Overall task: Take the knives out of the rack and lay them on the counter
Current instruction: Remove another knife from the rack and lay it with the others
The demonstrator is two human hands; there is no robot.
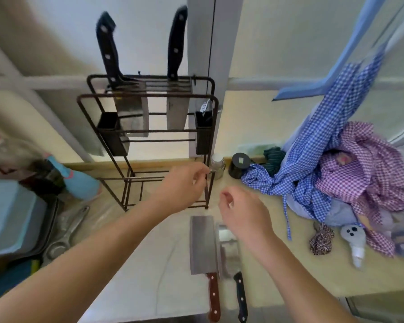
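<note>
We are working at the tabletop (289, 264), where two cleavers (202, 245) are lying near. Two knives (176, 45) are standing in the rack (147, 96) beyond. Our left hand (184, 185), fingers (202, 170) pinching the rack's right post, should be bracing it while our right hand (245, 214), loosely curled and holding nothing, is reaching high for a handle.

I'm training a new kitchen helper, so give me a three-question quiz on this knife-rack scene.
1. True or false: every knife is out of the rack.
2. How many knives lie on the counter?
   A. one B. two C. three
3. Fill in: the left hand has its fingers at the rack's ____ front post.

Key:
1. False. Two black-handled knives, one on the left and one on the right, stand in its top slots.
2. B. A brown-handled cleaver and a black-handled cleaver lie side by side, below the right hand.
3. Right.
</note>
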